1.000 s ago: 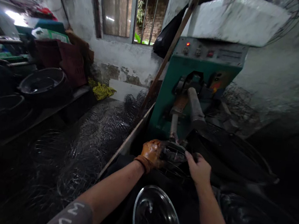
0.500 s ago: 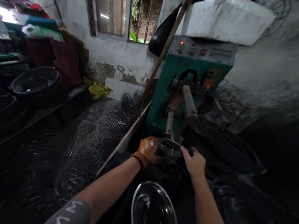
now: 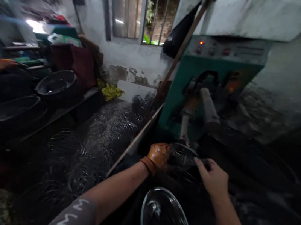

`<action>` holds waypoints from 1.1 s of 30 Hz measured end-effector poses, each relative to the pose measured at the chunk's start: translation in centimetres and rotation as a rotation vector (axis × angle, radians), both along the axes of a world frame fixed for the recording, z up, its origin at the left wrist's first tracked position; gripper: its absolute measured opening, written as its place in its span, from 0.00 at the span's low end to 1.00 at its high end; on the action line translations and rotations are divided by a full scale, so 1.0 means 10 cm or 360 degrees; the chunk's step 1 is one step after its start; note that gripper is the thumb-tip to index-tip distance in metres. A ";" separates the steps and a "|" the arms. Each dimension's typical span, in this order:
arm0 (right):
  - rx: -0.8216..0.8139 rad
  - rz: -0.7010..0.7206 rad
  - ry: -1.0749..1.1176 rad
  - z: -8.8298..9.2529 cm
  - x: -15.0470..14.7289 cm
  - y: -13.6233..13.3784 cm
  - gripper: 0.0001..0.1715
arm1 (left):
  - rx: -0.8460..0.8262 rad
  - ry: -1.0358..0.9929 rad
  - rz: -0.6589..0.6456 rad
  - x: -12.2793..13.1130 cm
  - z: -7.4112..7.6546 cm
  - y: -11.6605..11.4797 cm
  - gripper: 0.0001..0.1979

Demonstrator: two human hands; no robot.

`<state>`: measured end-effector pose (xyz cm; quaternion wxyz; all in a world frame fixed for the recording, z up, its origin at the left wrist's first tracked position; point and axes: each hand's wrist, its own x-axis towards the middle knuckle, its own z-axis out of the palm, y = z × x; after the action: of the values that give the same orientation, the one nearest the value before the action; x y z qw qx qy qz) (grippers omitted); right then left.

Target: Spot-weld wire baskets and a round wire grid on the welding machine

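Observation:
In the head view, my left hand (image 3: 159,155) wears an orange glove and is closed on the near left side of a dark, shiny rimmed oval piece (image 3: 185,156). My right hand (image 3: 214,178) is bare and pinches the right edge of that piece between thumb and fingers. Blur and shade hide what kind of thing it is. It sits right below the lower arm (image 3: 184,125) of a green machine (image 3: 180,83); I cannot tell whether they touch. Below my hands, an oval glass lid (image 3: 167,221) with a shiny rim lies tilted on dark cloth.
Tangled wire or metal strips (image 3: 92,137) cover the floor to the left, beside a leaning wooden board (image 3: 137,137). Large dark basins (image 3: 56,84) stand farther left, near another person's hand (image 3: 5,63). A thick cylindrical upper arm (image 3: 210,106) juts from the machine above my hands.
The view has turned left, so everything sits farther right in the picture. Another person's hand and forearm now show at the left. Both my hands keep their hold on the oval piece.

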<state>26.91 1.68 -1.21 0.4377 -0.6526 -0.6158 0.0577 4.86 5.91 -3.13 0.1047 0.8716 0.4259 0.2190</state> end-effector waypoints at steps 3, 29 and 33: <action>0.0080 0.0107 0.0088 -0.01 -0.10 -0.17 0.33 | 0.0083 0.0028 -0.0025 -0.11 0.06 -0.07 0.35; 0.0215 0.0248 0.0458 -0.16 0.04 -0.16 0.25 | 0.0251 -0.0279 -0.0243 -0.06 0.00 0.18 0.32; 0.0219 0.0277 0.0445 -0.12 0.06 -0.13 0.25 | 0.0235 -0.0411 -0.0244 -0.08 0.04 0.21 0.29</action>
<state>27.48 0.35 -2.45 0.5560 -0.5509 -0.6056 0.1435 4.07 8.06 -2.69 0.1107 0.8714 0.3239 0.3515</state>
